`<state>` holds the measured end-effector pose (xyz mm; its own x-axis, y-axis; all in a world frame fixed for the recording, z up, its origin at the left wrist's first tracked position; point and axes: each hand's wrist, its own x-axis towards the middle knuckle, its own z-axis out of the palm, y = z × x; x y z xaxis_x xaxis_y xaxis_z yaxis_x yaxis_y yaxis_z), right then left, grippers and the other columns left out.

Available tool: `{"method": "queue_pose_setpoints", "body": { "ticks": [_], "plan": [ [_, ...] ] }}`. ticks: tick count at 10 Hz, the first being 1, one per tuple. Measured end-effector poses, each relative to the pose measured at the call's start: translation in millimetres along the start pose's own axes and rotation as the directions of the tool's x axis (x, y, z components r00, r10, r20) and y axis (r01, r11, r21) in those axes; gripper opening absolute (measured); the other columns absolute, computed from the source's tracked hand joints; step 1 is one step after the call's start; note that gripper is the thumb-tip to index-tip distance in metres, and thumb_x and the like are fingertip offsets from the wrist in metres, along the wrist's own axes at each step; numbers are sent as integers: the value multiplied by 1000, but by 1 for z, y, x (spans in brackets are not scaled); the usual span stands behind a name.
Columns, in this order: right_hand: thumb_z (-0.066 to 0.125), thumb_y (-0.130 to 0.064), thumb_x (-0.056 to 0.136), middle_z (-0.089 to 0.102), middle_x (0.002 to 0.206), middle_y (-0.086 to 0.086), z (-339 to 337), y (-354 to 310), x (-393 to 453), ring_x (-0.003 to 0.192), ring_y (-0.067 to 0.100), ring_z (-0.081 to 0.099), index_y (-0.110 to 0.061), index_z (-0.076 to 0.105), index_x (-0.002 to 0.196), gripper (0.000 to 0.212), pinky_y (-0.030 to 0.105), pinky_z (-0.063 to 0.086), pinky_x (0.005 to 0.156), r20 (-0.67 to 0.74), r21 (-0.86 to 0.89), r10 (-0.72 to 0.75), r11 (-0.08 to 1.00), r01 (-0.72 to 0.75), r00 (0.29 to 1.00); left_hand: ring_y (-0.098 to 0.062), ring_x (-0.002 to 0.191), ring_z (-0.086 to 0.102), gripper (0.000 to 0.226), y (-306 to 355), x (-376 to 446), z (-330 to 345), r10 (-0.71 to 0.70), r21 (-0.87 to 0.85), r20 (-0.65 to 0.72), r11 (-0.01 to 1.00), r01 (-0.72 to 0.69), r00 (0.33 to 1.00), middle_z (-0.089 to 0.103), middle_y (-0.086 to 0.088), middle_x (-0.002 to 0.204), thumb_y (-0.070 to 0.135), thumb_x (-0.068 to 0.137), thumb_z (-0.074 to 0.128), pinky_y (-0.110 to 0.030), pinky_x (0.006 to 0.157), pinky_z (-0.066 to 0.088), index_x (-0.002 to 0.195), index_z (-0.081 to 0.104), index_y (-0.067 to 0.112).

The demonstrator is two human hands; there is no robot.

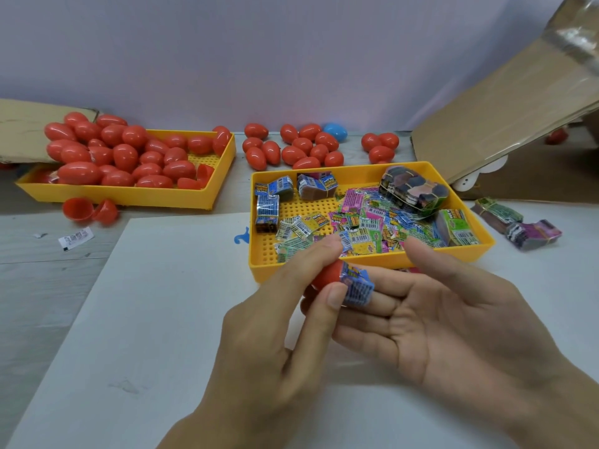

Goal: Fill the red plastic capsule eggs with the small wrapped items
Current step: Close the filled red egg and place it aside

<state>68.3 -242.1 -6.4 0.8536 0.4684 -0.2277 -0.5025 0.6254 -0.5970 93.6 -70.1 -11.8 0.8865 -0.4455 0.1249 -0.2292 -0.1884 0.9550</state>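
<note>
- The red egg half (327, 273) sits just below the centre of the frame, pinched between my left hand's (275, 335) thumb and forefinger, with a small blue wrapped item (356, 286) poking out of its open mouth
- I judge the shell light, thin and smooth, likely to slip or flex if squeezed, so I hold it round its rim, not its dome
- The wrapped item looks soft and crinkly; pushing on its flat end should seat it
- My right hand (447, 322) lies open, palm up, fingers straight under the item, grasping nothing
- Just above, the yellow tray (372, 264) holds more loose wrapped items (363, 228)
- In the upper left, another yellow tray (129, 192) is heaped with red eggs (123, 150); more lie on the table at top centre, one blue egg (335, 131) among them
</note>
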Motion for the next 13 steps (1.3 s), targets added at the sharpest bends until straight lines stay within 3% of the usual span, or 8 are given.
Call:
{"method": "queue_pose_setpoints", "body": {
  "ticks": [1, 2, 3, 6, 7, 9, 11, 13],
  "plan": [
    [65, -35, 93, 45, 145, 28, -4, 4, -8, 140, 38, 39, 10, 46, 139, 67, 44, 39, 113, -7, 17, 26, 1000, -26, 1000, -14, 111, 67, 83, -15, -3, 1, 1, 103, -81, 995, 7, 997, 61, -32, 125, 78, 54, 71, -51, 108, 41, 104, 69, 12],
    [60, -35, 96, 51, 140, 28, -1, 3, -7, 141, 39, 38, 10, 45, 139, 64, 43, 38, 113, 27, 29, 47, 998, -47, 999, -13, 113, 65, 45, -20, -7, 10, 314, 204, -261, 942, -266, 913, 64, -10, 123, 39, 85, 70, -37, 97, 52, 124, 68, 15],
    [61, -37, 94, 49, 143, 27, -2, 1, -7, 142, 38, 35, 9, 46, 139, 66, 44, 38, 113, 8, 37, 23, 999, -23, 1000, -28, 111, 65, 44, -29, -21, 10, 429, 146, -344, 903, -404, 835, 65, 0, 113, 21, 85, 72, -40, 95, 54, 129, 64, 22],
    [71, -40, 86, 47, 142, 32, -9, 0, -8, 139, 41, 41, 9, 55, 132, 70, 46, 39, 113, 93, -14, 30, 999, -29, 995, -22, 111, 68, 28, -29, -17, 10, 416, 95, -354, 907, -411, 837, 72, 0, 108, 24, 80, 75, -37, 94, 55, 107, 75, 18],
    [74, -43, 81, 59, 133, 25, -6, 3, -7, 131, 37, 52, 0, 64, 127, 63, 43, 51, 101, 42, -151, 4, 989, 2, 999, -27, 111, 68, 32, -29, -16, 10, 385, 11, -361, 912, -409, 849, 72, -2, 107, 22, 78, 77, -39, 93, 55, 109, 72, 16],
    [69, -33, 74, 75, 93, 13, 0, 12, -6, 79, 16, 70, -10, 78, 98, 34, 27, 57, 64, -223, -529, -277, 840, 123, 935, -31, 104, 68, 34, -30, -16, 10, 379, -17, -307, 915, -404, 873, 68, -6, 108, 17, 79, 77, -38, 88, 58, 112, 74, 12],
    [73, -32, 72, 74, 88, 12, 2, 10, -8, 77, 17, 71, -7, 78, 95, 34, 27, 55, 55, -233, -502, -224, 861, 81, 946, -30, 102, 69, 35, -29, -15, 9, 324, -79, -304, 929, -362, 896, 69, 0, 106, 31, 81, 77, -42, 86, 59, 116, 74, 27],
    [73, -32, 74, 74, 90, 14, 4, 10, -9, 86, 20, 73, -8, 78, 95, 32, 29, 56, 52, -250, -505, -194, 862, 43, 949, -26, 102, 68, 33, -31, -17, 11, 371, 86, -275, 929, -361, 887, 69, 3, 106, 29, 86, 69, -42, 80, 60, 118, 73, 23]
  ]
}}
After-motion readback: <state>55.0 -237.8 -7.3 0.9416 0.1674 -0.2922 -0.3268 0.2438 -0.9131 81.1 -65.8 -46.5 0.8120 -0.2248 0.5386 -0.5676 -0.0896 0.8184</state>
